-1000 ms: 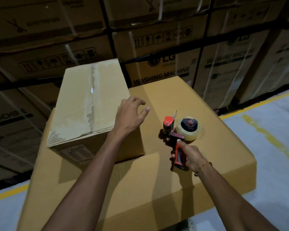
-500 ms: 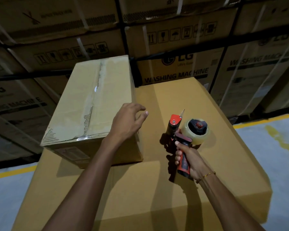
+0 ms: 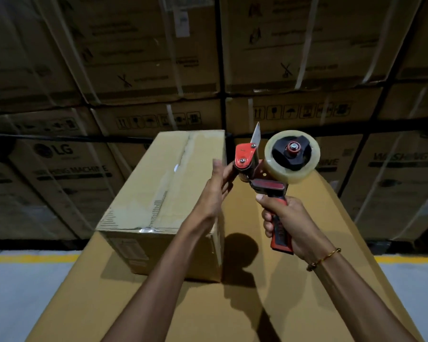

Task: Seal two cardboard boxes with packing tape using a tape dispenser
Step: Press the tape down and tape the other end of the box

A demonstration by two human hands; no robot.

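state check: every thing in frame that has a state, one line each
small box: flaps closed, top seam taped, sits on the large box.
large box: top flat, bears the small box.
tape dispenser: held in the air, blade up.
tape roll: mounted on the dispenser.
right hand: grips the dispenser's handle.
left hand: fingers curled at the dispenser's front end, under the blade.

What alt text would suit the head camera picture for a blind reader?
A right hand holds a red tape dispenser by its handle while the left hand touches its front end. Beside them, a smaller taped box sits on a large cardboard box.
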